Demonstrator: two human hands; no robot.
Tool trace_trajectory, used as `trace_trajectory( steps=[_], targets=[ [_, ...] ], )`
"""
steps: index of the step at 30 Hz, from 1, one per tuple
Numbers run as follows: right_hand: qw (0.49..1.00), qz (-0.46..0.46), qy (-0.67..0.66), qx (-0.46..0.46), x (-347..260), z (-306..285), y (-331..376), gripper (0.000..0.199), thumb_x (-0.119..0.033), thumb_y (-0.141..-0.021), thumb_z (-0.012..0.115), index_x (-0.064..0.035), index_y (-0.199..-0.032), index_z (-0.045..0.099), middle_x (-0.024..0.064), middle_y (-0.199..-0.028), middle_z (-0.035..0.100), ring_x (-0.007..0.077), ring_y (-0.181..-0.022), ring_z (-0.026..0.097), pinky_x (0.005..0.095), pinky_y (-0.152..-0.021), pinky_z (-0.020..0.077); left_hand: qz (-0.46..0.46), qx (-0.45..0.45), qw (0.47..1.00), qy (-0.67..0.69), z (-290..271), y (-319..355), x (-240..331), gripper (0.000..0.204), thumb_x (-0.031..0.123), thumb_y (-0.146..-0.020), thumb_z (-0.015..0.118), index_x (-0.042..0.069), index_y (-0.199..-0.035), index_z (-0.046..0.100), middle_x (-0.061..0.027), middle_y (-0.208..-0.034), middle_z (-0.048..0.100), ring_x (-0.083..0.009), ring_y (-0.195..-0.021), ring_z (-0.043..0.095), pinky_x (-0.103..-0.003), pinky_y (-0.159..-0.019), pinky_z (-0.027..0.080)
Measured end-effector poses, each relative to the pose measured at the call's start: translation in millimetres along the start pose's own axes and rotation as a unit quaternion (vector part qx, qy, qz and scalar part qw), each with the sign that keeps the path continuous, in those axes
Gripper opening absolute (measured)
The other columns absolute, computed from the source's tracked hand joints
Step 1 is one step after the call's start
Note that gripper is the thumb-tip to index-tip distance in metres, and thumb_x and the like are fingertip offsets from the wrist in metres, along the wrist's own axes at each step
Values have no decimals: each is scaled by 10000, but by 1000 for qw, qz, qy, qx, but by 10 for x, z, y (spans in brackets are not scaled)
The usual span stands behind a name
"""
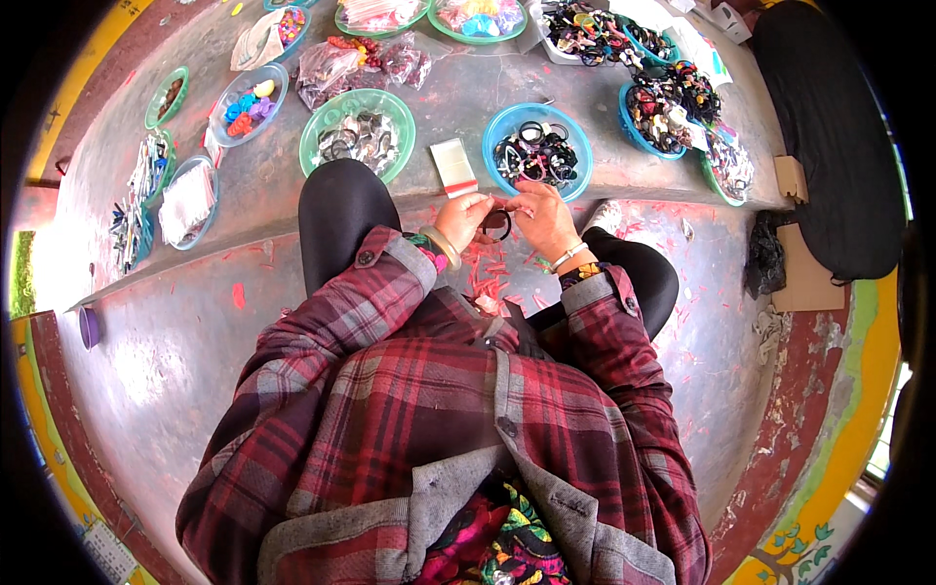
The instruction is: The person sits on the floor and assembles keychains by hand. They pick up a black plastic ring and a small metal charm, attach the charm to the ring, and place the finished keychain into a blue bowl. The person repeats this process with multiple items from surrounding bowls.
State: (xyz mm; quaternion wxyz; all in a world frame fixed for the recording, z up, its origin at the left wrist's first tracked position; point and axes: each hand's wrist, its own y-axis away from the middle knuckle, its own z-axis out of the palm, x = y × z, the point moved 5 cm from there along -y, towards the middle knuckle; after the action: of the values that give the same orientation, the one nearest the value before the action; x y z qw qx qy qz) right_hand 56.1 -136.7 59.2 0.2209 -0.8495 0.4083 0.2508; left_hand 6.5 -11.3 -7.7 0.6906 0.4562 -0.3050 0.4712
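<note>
A black hair tie [508,230], a small dark ring, hangs between my two hands above my lap. My left hand [460,222] pinches it from the left with thumb and forefinger. From the other side my right hand [546,229] has its fingertips closed at the top of the ring; exactly what each fingertip grips is too small to see. Just beyond my hands stands a blue basket [491,156] holding several black hair bands. Left of that basket lies a flat white card pack [452,162] with a red edge.
A green basket [405,132] of silvery packaged pieces sits beyond my left knee. Other baskets of small goods line the ledge, including a blue one [624,109] with dark hair bands. Red scraps [487,283] litter the floor between my legs. A cardboard piece [811,278] lies right.
</note>
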Motion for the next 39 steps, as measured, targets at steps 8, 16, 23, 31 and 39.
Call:
trace_trajectory(
  steps=[8,16,23,31,39],
  targets=[
    [999,-24,14,-27,-84,8,8,189,-56,-626,528,-87,-764,652,147,-1084,524,315,-1022,475,366,-878,386,-7,-34,998,53,52,9,6,254,198,-904,383,12,-1023,509,-92,-968,582,-169,-838,587,-288,-582,529],
    [995,-54,26,-74,-17,146,31,208,-62,-617,534,-122,-775,656,150,-1081,525,333,-1027,471,366,-890,383,-10,-23,999,42,43,34,27,268,202,-903,389,0,-1047,491,-103,-959,580,-184,-848,585,-275,-571,521],
    [900,254,-355,-13,407,84,49,280,-93,-713,591,-32,-985,569,33,-926,593,148,-815,553,253,-698,438,-15,3,988,157,-83,-17,99,293,227,-896,418,11,-1083,481,-100,-964,579,-171,-866,582,-247,-627,487],
    [851,339,-396,-61,170,157,130,182,-174,-769,607,-58,-909,621,-22,-787,608,62,-691,521,213,-624,396,-1,-31,977,213,-28,23,175,295,213,-894,426,-8,-1088,449,-139,-998,567,-192,-910,570,-259,-679,479],
    [829,317,-461,-6,184,134,108,127,-158,-781,596,-47,-835,627,5,-764,619,76,-663,546,210,-597,408,11,-34,972,231,37,48,242,236,148,-861,490,-6,-1040,497,-142,-999,571,-219,-920,571,-277,-713,491]
  ],
)
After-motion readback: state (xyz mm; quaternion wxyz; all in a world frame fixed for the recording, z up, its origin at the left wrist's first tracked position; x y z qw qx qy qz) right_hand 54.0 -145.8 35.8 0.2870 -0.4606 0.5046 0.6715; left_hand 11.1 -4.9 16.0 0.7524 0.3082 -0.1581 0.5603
